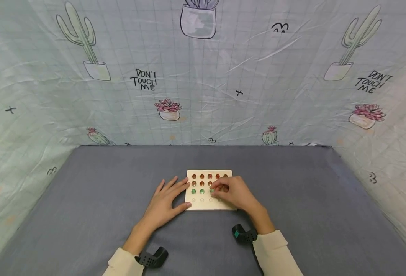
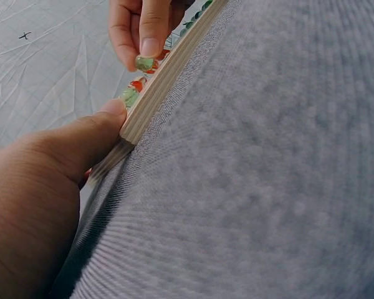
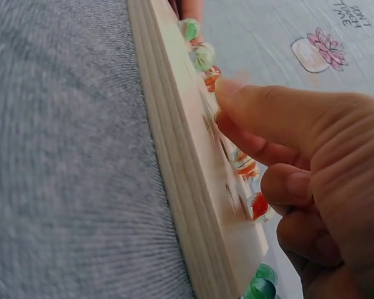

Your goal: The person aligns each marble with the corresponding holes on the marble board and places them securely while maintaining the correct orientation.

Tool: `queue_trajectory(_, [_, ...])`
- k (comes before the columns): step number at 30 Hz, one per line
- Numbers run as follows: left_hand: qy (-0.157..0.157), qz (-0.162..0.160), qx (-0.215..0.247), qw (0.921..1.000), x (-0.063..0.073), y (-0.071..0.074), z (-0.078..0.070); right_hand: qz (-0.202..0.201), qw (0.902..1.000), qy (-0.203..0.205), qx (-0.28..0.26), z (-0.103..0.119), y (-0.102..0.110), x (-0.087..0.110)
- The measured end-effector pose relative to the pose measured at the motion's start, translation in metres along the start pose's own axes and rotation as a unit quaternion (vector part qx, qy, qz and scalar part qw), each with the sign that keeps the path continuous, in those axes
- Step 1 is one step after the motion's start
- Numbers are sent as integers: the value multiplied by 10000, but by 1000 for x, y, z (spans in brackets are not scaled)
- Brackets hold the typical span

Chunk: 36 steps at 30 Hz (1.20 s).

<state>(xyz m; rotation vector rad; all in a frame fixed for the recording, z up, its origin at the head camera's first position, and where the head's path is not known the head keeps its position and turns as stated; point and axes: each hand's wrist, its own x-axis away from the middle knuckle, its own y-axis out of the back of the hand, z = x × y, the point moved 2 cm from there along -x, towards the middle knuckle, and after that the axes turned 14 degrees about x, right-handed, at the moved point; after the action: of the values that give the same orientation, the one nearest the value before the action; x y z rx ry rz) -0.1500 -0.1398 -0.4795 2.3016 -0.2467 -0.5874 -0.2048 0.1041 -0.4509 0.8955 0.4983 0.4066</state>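
A pale wooden board (image 1: 211,206) with rows of round hollows lies flat on the grey cloth. Red-orange marbles (image 1: 202,176) fill hollows in its two far rows, and green marbles (image 1: 193,191) sit at the left of the third row. My right hand (image 1: 235,193) pinches a green marble (image 2: 145,63) between thumb and finger, low over the third row; in the right wrist view the fingertips hide it. With spread fingers, my left hand (image 1: 163,207) rests along the board's left edge, thumb (image 2: 112,112) touching the near left corner.
More green marbles (image 3: 262,285) show near the board's right end in the right wrist view; in the head view my right hand hides that spot. Grey cloth (image 1: 127,184) surrounds the board. A cactus-printed curtain (image 1: 203,76) rises behind and at both sides.
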Motion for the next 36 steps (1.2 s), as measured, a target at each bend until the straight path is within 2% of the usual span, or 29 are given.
queue_trajectory(13, [-106, -22, -43, 9999, -1, 1, 1, -80, 9983, 128, 561, 6, 0, -3])
queue_trajectory(19, [-45, 46, -52, 10000, -1, 0, 2, -57, 9986, 63, 526, 7, 0, -2])
queue_trajectory(29, [-170, -63, -46, 9998, 0, -2, 2, -126, 9995, 53, 290, 4, 1, -1])
queue_trajectory(36, [-83, -13, -13, 10000, 0, -1, 2, -171, 9998, -112, 8, -3, 12, 3])
